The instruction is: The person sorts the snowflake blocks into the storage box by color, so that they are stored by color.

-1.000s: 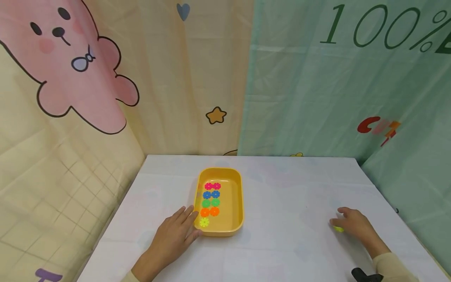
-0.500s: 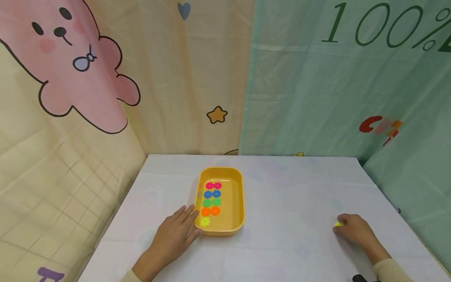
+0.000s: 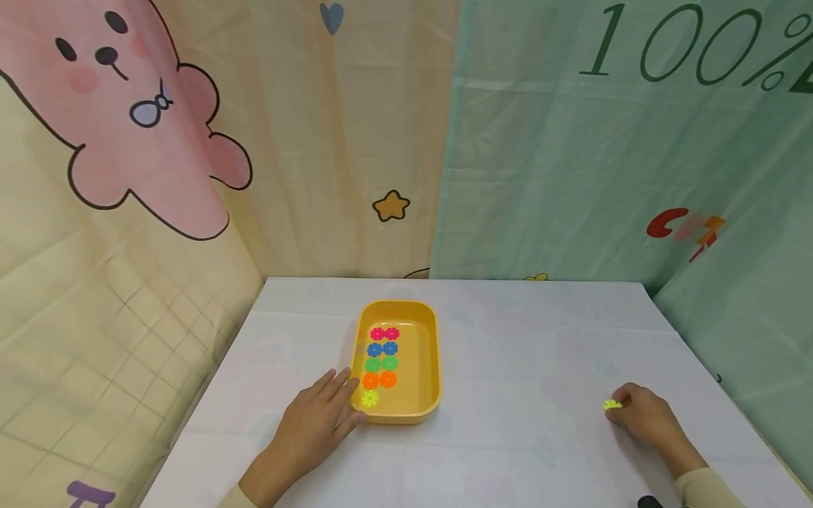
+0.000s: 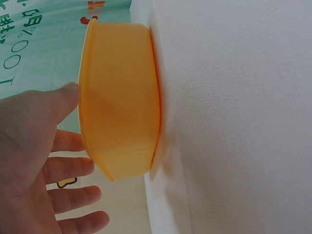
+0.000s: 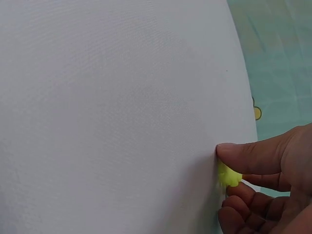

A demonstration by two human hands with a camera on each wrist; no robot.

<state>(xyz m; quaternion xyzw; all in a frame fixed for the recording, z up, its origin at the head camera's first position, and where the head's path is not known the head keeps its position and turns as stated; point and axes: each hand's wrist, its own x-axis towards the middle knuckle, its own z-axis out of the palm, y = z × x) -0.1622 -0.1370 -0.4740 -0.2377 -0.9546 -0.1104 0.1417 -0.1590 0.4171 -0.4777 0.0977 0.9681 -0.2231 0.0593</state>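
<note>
My right hand (image 3: 644, 416) pinches a small yellow flower-shaped disc (image 3: 612, 404) between thumb and fingers, low over the right side of the table; the right wrist view shows the disc (image 5: 229, 175) partly behind the thumb. My left hand (image 3: 314, 423) lies with straight fingers at the left rim of a yellow plastic tray (image 3: 422, 395); in the left wrist view its thumb reaches the tray's rim. Inside the tray are pairs of pink (image 3: 384, 334), blue (image 3: 382, 349), green (image 3: 381, 364) and orange flower discs (image 3: 379, 379), with a single yellow disc (image 3: 370, 399) below them.
A white cloth covers the table (image 3: 508, 353). Behind it hang a cream curtain (image 3: 305, 176) with a pink bear print and a green curtain (image 3: 540, 176) with lettering. A black object (image 3: 649, 502) shows beside the right sleeve.
My right hand has closed its thumb and fingers on the yellow disc, which was lying under the fingertips on the table. The left hand and the tray have stayed in place.
</note>
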